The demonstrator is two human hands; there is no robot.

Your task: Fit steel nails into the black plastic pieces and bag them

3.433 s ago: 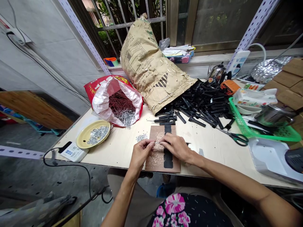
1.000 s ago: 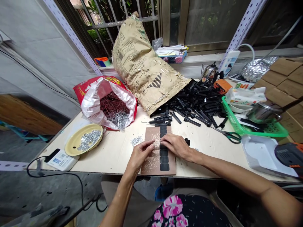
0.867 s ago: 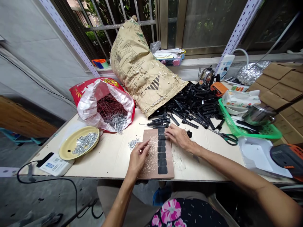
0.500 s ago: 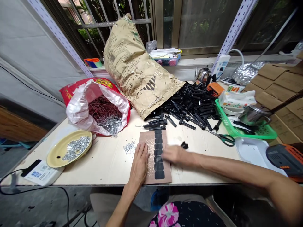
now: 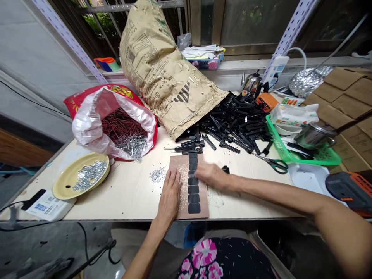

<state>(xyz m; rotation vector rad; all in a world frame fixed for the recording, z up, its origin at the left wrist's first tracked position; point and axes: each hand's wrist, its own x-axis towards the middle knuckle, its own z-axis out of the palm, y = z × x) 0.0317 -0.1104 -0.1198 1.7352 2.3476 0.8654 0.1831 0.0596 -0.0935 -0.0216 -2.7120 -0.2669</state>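
A brown board (image 5: pixel 204 205) is lying at the near edge of the pale surface (image 5: pixel 250 199), in front of the person. A row of black pads (image 5: pixel 193 189) is running from far to near along the board's right half, and pale, worn flecks are showing to the left of that row.

The left hand (image 5: pixel 171 190) is resting palm down on the board's left side, fingers straight, close together and pointing away from the body; its grip is lying flat and holding nothing. The left forearm is slanting up from below.

The right hand (image 5: pixel 212 176) is hanging over the board's right edge, its fingertips at the pads, the forearm stretching in low from the right with the elbow bending slightly. Blur is hiding its grip, so whether it is holding anything cannot be told.

Small metal pieces (image 5: pixel 157 175) are lying just left of the board, and a yellow plate (image 5: pixel 60 181) is sitting farther left. Beyond the board's far edge, slim black parts (image 5: pixel 190 145) are lying, with a large black heap (image 5: pixel 236 122) spreading behind and to the right. Scissors (image 5: pixel 277 166) are lying well right of the board.
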